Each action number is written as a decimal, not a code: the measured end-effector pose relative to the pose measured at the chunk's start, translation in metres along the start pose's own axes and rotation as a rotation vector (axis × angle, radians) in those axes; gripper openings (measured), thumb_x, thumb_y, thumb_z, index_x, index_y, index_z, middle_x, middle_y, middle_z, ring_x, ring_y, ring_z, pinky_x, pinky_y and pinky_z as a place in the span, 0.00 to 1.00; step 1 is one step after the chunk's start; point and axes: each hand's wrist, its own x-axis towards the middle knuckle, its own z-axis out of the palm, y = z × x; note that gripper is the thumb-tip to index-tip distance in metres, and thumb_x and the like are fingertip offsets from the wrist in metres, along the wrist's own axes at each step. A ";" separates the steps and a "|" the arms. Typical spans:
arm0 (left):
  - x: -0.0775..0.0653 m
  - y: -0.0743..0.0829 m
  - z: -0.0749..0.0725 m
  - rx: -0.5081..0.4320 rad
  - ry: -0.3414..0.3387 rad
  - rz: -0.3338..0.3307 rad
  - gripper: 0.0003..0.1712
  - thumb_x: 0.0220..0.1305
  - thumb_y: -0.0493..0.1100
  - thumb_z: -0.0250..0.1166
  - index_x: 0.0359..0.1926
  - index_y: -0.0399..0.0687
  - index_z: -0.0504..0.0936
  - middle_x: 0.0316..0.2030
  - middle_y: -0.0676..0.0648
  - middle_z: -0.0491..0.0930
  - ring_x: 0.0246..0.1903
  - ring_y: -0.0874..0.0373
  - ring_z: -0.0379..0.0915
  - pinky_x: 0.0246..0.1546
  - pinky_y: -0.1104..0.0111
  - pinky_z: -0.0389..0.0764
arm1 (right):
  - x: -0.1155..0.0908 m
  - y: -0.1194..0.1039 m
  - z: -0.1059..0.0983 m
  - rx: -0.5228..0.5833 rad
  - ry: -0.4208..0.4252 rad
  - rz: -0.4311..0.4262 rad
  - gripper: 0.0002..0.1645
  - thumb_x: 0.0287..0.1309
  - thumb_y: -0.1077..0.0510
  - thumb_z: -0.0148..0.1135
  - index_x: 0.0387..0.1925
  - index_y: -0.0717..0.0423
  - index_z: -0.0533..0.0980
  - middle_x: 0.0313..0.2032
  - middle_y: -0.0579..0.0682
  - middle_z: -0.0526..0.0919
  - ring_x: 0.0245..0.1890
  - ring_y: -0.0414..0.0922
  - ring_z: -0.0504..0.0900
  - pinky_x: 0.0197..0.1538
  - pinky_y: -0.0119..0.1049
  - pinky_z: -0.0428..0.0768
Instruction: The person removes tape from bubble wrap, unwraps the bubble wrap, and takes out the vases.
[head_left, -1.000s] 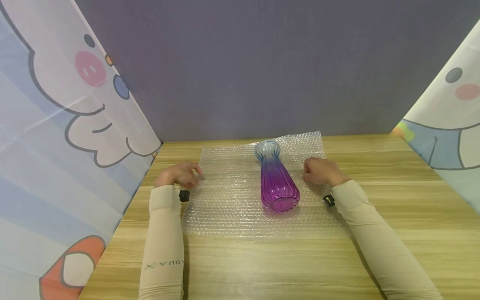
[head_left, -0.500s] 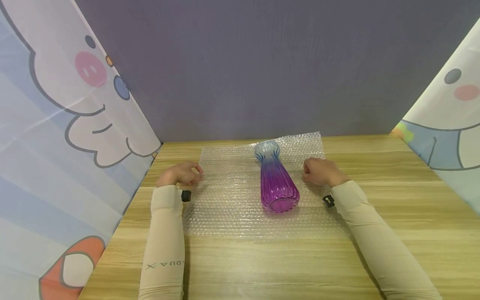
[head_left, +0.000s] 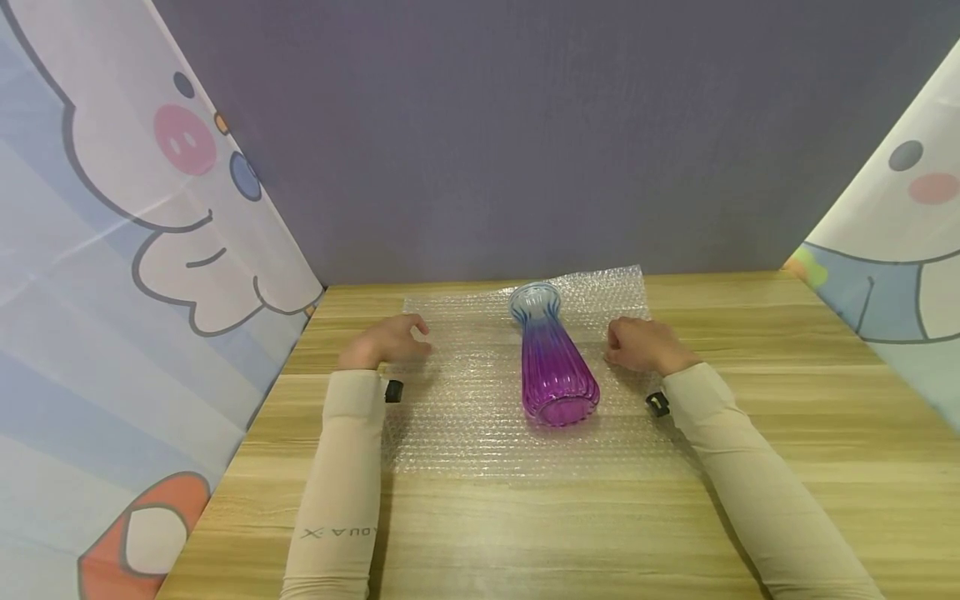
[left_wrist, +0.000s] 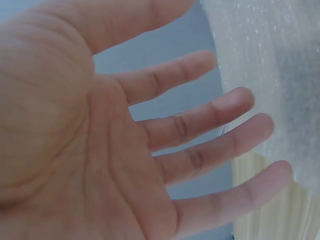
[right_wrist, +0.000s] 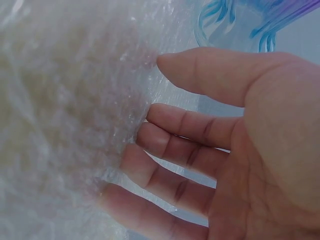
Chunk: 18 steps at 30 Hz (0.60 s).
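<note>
Ribbed vase on its side, right of middle on bubble wrap, neck pointing away from person. Left hand over sheet's left part, fingers apart, gripping nothing; contact unclear. Right hand at right edge, thumb apart from slightly bent fingers, tips against film. Risks, judged: vase rolls if sheet tugged or tilted; glass could knock hard surface; loose hold lets film slip.

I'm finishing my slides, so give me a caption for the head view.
A blue and purple vase lies on bubble wrap between the left hand and right hand.
</note>
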 end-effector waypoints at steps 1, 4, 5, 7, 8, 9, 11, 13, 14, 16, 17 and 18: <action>0.001 0.002 0.001 -0.001 0.001 0.003 0.31 0.70 0.53 0.62 0.68 0.45 0.71 0.67 0.37 0.74 0.61 0.42 0.73 0.60 0.46 0.76 | 0.000 0.000 0.000 0.000 0.001 0.000 0.09 0.60 0.53 0.65 0.28 0.51 0.75 0.28 0.48 0.79 0.29 0.47 0.77 0.32 0.46 0.77; 0.004 0.008 0.005 0.001 0.009 0.025 0.32 0.70 0.50 0.63 0.70 0.43 0.70 0.67 0.35 0.73 0.63 0.40 0.73 0.62 0.45 0.76 | -0.001 -0.001 -0.001 0.000 0.006 -0.002 0.10 0.59 0.53 0.65 0.28 0.51 0.75 0.27 0.48 0.78 0.29 0.47 0.77 0.33 0.46 0.77; 0.005 0.009 0.006 -0.003 0.011 0.033 0.32 0.70 0.50 0.63 0.70 0.43 0.69 0.67 0.34 0.73 0.63 0.40 0.72 0.62 0.45 0.76 | -0.001 -0.001 -0.001 0.000 0.008 -0.004 0.10 0.59 0.53 0.66 0.27 0.51 0.75 0.27 0.48 0.78 0.29 0.47 0.77 0.33 0.46 0.77; 0.007 0.014 0.009 -0.013 0.013 0.049 0.34 0.69 0.49 0.65 0.71 0.43 0.68 0.66 0.33 0.73 0.64 0.39 0.72 0.64 0.44 0.75 | -0.002 -0.001 -0.002 -0.002 0.010 -0.005 0.10 0.59 0.53 0.66 0.27 0.51 0.74 0.27 0.48 0.78 0.29 0.46 0.77 0.33 0.46 0.77; 0.008 0.016 0.011 -0.015 0.014 0.062 0.35 0.68 0.48 0.65 0.72 0.42 0.68 0.67 0.33 0.73 0.65 0.39 0.71 0.65 0.44 0.74 | -0.002 -0.001 -0.002 -0.001 0.012 -0.008 0.10 0.59 0.53 0.66 0.27 0.51 0.74 0.27 0.48 0.78 0.29 0.47 0.77 0.33 0.46 0.77; 0.010 0.018 0.013 -0.015 0.017 0.072 0.36 0.67 0.48 0.67 0.72 0.42 0.67 0.67 0.33 0.73 0.66 0.39 0.70 0.66 0.44 0.74 | -0.003 -0.002 -0.002 -0.003 0.013 -0.010 0.10 0.59 0.53 0.66 0.28 0.52 0.75 0.27 0.48 0.78 0.29 0.47 0.77 0.33 0.46 0.77; 0.013 0.022 0.018 -0.003 0.024 0.096 0.38 0.66 0.47 0.68 0.72 0.43 0.67 0.68 0.33 0.72 0.67 0.38 0.69 0.67 0.44 0.72 | -0.003 -0.002 -0.002 -0.005 0.014 -0.011 0.10 0.59 0.53 0.66 0.28 0.52 0.75 0.27 0.48 0.79 0.29 0.47 0.77 0.33 0.46 0.78; 0.017 0.026 0.023 0.025 0.036 0.116 0.40 0.63 0.48 0.70 0.73 0.44 0.67 0.68 0.34 0.71 0.67 0.38 0.69 0.68 0.44 0.72 | -0.004 -0.003 -0.003 -0.002 0.016 -0.012 0.10 0.58 0.53 0.67 0.29 0.52 0.75 0.27 0.48 0.79 0.29 0.47 0.77 0.33 0.46 0.78; 0.019 0.028 0.027 0.033 0.041 0.122 0.41 0.62 0.48 0.71 0.73 0.44 0.67 0.69 0.34 0.71 0.66 0.38 0.70 0.67 0.44 0.73 | -0.004 -0.003 -0.003 -0.002 0.016 -0.013 0.10 0.58 0.53 0.67 0.29 0.52 0.75 0.27 0.48 0.79 0.29 0.47 0.77 0.33 0.46 0.77; 0.022 0.031 0.033 0.054 0.050 0.125 0.44 0.60 0.50 0.74 0.74 0.47 0.67 0.69 0.35 0.70 0.65 0.39 0.70 0.67 0.44 0.73 | -0.004 -0.003 -0.002 -0.001 0.017 -0.013 0.10 0.58 0.53 0.67 0.28 0.52 0.75 0.27 0.48 0.79 0.29 0.47 0.77 0.33 0.46 0.77; 0.023 0.033 0.036 0.057 0.051 0.124 0.46 0.59 0.51 0.74 0.75 0.48 0.66 0.70 0.36 0.69 0.66 0.39 0.70 0.67 0.44 0.73 | -0.004 -0.003 -0.002 -0.001 0.017 -0.013 0.10 0.58 0.53 0.67 0.28 0.52 0.75 0.27 0.48 0.79 0.29 0.47 0.77 0.33 0.46 0.77; 0.025 0.034 0.040 0.058 0.052 0.125 0.47 0.58 0.52 0.75 0.75 0.49 0.66 0.71 0.36 0.68 0.66 0.39 0.69 0.68 0.43 0.72 | -0.004 -0.003 -0.002 -0.001 0.017 -0.015 0.10 0.58 0.53 0.67 0.28 0.52 0.75 0.27 0.48 0.79 0.29 0.47 0.77 0.33 0.46 0.77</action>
